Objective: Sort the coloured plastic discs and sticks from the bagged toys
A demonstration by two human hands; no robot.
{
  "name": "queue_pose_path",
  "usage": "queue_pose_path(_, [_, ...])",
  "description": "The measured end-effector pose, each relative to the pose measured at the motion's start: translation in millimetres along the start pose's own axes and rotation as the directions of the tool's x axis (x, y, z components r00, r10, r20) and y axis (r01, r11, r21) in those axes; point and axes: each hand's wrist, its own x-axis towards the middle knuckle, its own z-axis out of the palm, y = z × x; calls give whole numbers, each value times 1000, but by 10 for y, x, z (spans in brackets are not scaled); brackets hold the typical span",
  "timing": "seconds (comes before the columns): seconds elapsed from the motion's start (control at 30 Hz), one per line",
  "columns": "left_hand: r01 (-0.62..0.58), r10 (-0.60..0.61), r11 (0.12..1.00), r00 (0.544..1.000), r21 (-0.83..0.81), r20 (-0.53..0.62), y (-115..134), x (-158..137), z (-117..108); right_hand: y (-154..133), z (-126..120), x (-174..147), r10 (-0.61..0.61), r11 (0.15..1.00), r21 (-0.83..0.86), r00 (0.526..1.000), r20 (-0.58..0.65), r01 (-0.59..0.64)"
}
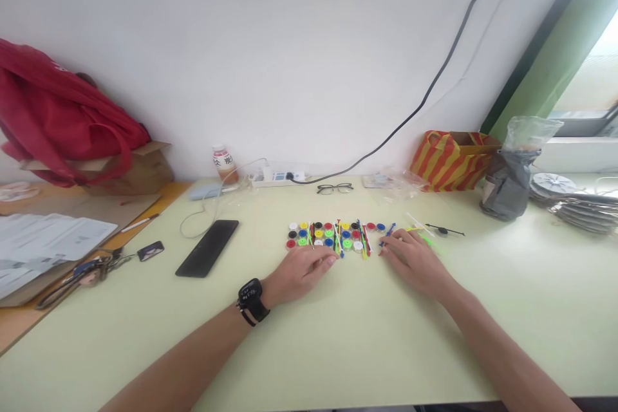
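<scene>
Rows of small round discs [329,235] in white, black, yellow, red, blue and green lie on the table, with bundles of thin coloured plastic arrows [363,239] between the columns. My left hand [299,270], wearing a black watch [250,296], rests at the near edge of the rows, fingers loosely bent and apparently holding nothing. At the right end of the rows, my right hand [415,261] has its fingertips on a blue plastic arrow [391,229]; a bit of red shows by the fingertips. Partly hidden behind that hand are yellow and green pieces [427,239].
A black arrow with a disc [443,231] lies to the right. Glasses [335,188], a power strip [280,178] and a bottle [225,165] stand along the wall. A phone [207,248] lies left; a striped bag [451,161] and grey bag [509,185] stand right.
</scene>
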Motion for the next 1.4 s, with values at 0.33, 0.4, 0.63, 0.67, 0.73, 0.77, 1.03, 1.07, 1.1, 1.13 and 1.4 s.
queue_pose_path(0.33, [-1, 2, 1000, 1000, -31, 10, 27, 8, -10, 78, -48, 27, 285, 954, 98, 958, -1, -284])
queue_pose_path(0.4, [-7, 7, 1000, 1000, -29, 5, 17, 10, -4, 120, -38, 39, 313, 945, 101, 950, -7, -311])
queue_pose_path(0.63, [-9, 10, 1000, 1000, -21, 14, -4, 15, 10, 280, 7, 23, 381, 917, 145, 924, -47, -371])
queue_pose_path(0.67, [-9, 9, 1000, 1000, -21, 15, -2, 14, 10, 291, 5, 20, 390, 913, 151, 919, -49, -380])
queue_pose_path(0.73, [-9, 9, 1000, 1000, -19, 14, 1, 12, 10, 302, -7, 17, 394, 912, 146, 918, -51, -383])
queue_pose_path(0.77, [-10, 11, 1000, 1000, -19, 13, 2, 12, 10, 304, -15, 16, 389, 915, 138, 919, -54, -379])
queue_pose_path(1.03, [-11, 11, 1000, 1000, -17, 18, -4, 19, 15, 265, -14, -3, 380, 924, -8, 920, -97, -383])
queue_pose_path(1.07, [-11, 11, 1000, 1000, -17, 19, -6, 20, 16, 257, -9, -3, 372, 926, -28, 923, -102, -377])
queue_pose_path(1.1, [-11, 12, 1000, 1000, -18, 19, -8, 21, 17, 248, -8, -1, 365, 927, -43, 925, -107, -371])
queue_pose_path(1.13, [-12, 12, 1000, 1000, -20, 18, -9, 21, 18, 239, -10, 2, 362, 928, -49, 925, -113, -369])
queue_pose_path(1.4, [-21, 21, 999, 1000, -34, 20, 1, 23, 11, 131, -88, 45, 404, 900, 204, 913, -56, -385])
